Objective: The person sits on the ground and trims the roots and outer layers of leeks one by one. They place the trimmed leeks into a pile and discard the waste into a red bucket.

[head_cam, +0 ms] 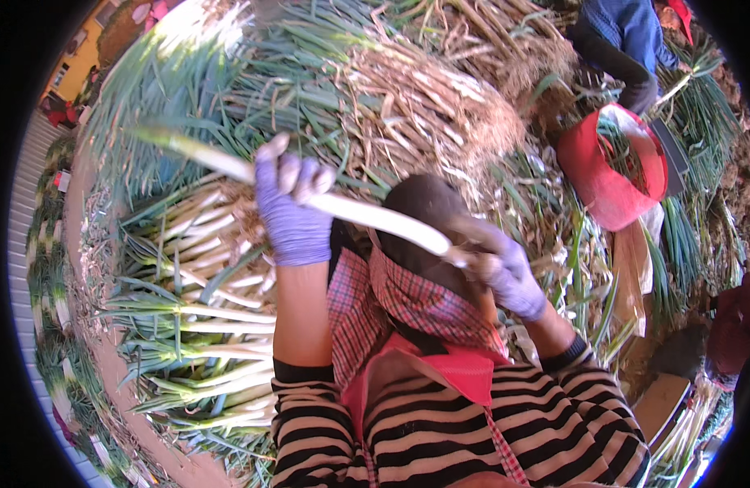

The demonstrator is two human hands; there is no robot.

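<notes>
A long leek or large green onion point(381, 218), with a white stalk and a blurred green top, crosses in front of my chest. My left hand point(295, 201), in a purple knit glove, is closed around its upper stalk. At the root end is my right hand point(503, 265), in the same kind of glove; motion blur hides its fingertips, which touch or nearly touch the root. Beneath my left forearm lies a row of white-stalked onions point(228, 328), their green tops to the left. Ahead is a heap of uncleaned onions point(429, 104) with brown roots.
A red bucket-like container point(612, 165) with green leaves inside stands at the upper right. Beyond it a co-worker's blue-clad arm and body point(625, 36) are near more onions. Loose leaves point(545, 195) cover the ground on the right. Bundled onions point(51, 305) line the far left.
</notes>
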